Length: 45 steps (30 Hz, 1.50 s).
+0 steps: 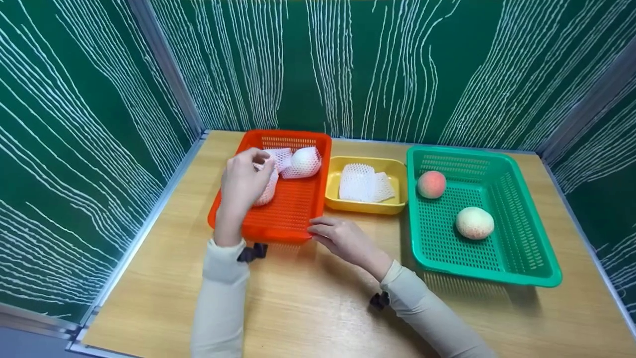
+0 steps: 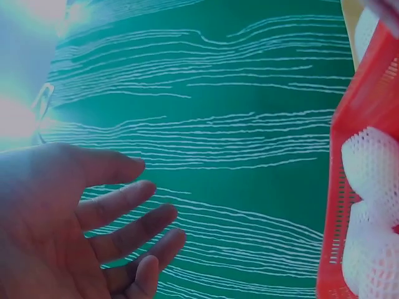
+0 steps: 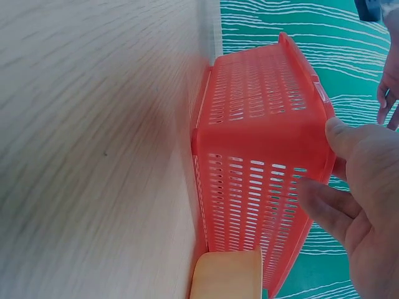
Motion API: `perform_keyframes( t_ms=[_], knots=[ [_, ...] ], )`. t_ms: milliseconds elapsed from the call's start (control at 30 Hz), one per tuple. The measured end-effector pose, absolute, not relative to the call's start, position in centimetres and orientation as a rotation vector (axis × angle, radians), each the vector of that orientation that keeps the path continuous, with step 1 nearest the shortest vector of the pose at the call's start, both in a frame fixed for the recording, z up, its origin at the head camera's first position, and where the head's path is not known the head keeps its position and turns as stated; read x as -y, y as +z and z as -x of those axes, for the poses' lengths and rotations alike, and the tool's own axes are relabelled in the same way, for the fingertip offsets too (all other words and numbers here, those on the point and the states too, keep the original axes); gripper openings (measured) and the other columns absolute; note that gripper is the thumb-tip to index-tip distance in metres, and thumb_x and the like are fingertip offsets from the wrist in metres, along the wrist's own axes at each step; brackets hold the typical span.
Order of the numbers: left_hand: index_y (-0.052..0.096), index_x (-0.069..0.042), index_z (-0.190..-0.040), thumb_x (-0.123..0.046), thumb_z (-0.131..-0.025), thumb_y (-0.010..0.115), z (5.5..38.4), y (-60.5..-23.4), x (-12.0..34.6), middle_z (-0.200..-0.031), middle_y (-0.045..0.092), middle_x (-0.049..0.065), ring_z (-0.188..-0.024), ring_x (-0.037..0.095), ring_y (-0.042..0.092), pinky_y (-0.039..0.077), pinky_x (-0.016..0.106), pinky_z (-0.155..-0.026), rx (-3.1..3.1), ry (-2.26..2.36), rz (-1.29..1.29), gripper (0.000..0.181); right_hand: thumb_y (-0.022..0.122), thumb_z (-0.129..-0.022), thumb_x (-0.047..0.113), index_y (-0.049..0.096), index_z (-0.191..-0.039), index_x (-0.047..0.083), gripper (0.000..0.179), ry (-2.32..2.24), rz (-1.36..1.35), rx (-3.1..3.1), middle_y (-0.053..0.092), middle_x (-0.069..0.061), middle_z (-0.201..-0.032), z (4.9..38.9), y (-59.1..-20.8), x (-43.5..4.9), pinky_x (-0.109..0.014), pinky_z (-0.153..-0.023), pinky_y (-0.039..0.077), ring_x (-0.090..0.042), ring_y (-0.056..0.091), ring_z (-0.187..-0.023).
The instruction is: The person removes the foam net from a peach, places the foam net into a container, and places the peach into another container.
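Observation:
Over the left side of the red basket (image 1: pixel 285 214) is my left hand (image 1: pixel 243 181), its fingers loosely bent and nothing held, as the left wrist view shows. Beneath and beside it lie peaches in white foam net sleeves (image 1: pixel 268 191), partly hidden by the hand; another netted peach (image 1: pixel 304 163) sits toward the back right of that basket. At the basket's front right corner, my right hand (image 1: pixel 345 241) pinches the rim; in the right wrist view the thumb (image 3: pixel 340 134) lies on the rim, with the other fingers loosely bent beside the wall.
Right of the red basket stands a small yellow bin (image 1: pixel 365 206) with white foam net sleeves (image 1: pixel 357 183) in it. Farther right, a green basket (image 1: pixel 497 276) holds a pinkish-red peach (image 1: pixel 432 184) and a pale peach (image 1: pixel 475 223). Green panels with white lines (image 1: pixel 328 64) enclose the wooden table (image 1: pixel 298 308).

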State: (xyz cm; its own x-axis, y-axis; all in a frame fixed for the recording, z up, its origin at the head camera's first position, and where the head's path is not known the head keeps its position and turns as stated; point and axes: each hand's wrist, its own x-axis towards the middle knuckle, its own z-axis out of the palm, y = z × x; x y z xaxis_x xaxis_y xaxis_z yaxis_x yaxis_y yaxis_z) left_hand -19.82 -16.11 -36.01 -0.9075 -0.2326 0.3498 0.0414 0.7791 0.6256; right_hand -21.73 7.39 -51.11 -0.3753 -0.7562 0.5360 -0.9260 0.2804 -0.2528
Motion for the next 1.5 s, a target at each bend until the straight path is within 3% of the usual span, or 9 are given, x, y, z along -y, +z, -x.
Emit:
perform_keyframes(
  t_ms=[333,567,700,1033,1333,1500],
  knots=[
    [0.068,-0.009,-0.111,-0.029,-0.092,0.065,25.6,-36.1,18.3,-0.105,0.064,0.008,-0.096,0.023,0.056,0.047,0.041,-0.082,2.804,-0.878,-0.246,0.028,0.067,-0.093,0.012,0.073,-0.110,0.008,0.018,0.784,-1.548,2.261,0.067,-0.007,-0.116,21.8,-50.7,-7.6,-0.031,-0.093,0.048,-0.020,0.063,-0.107],
    [0.065,-0.007,-0.108,-0.025,-0.094,0.062,28.7,-38.2,20.4,-0.107,0.063,0.011,-0.099,0.027,0.056,0.045,0.044,-0.092,2.869,-0.886,-0.324,0.024,0.067,-0.092,0.013,0.072,-0.110,0.008,0.019,0.789,-1.559,2.267,0.067,-0.007,-0.118,21.7,-50.8,-7.4,-0.031,-0.094,0.048,-0.020,0.063,-0.108],
    [0.066,-0.008,-0.105,-0.029,-0.092,0.064,29.8,-39.9,21.3,-0.107,0.064,0.012,-0.100,0.029,0.057,0.045,0.047,-0.090,2.884,-0.827,-0.286,0.025,0.070,-0.090,0.010,0.073,-0.107,0.007,0.017,0.805,-1.572,2.204,0.067,-0.009,-0.115,21.7,-50.8,-7.3,-0.033,-0.091,0.050,-0.022,0.064,-0.105],
    [0.056,-0.008,-0.125,-0.047,-0.079,0.077,30.8,-43.5,22.1,-0.122,0.056,0.013,-0.104,0.030,0.051,0.043,0.048,-0.094,3.089,-0.990,-0.292,0.065,0.069,-0.090,0.010,0.072,-0.108,0.008,0.019,0.802,-1.562,2.219,0.067,-0.010,-0.116,21.8,-50.8,-7.4,-0.032,-0.093,0.049,-0.021,0.064,-0.106],
    [0.056,-0.007,-0.124,-0.049,-0.078,0.077,31.6,-43.7,22.4,-0.120,0.057,0.013,-0.105,0.031,0.050,0.042,0.048,-0.093,3.122,-1.016,-0.339,0.066,0.068,-0.092,0.013,0.072,-0.110,0.009,0.019,0.814,-1.557,2.235,0.066,-0.007,-0.118,21.8,-51.1,-7.4,-0.030,-0.094,0.048,-0.019,0.063,-0.108],
    [0.054,-0.006,-0.128,-0.060,-0.075,0.075,31.8,-43.7,22.5,-0.124,0.055,0.015,-0.108,0.031,0.049,0.041,0.049,-0.095,3.186,-0.995,-0.339,0.079,0.069,-0.091,0.013,0.072,-0.110,0.008,0.020,0.826,-1.560,2.207,0.067,-0.007,-0.117,21.8,-51.0,-7.5,-0.030,-0.094,0.048,-0.020,0.063,-0.107]
  ],
)
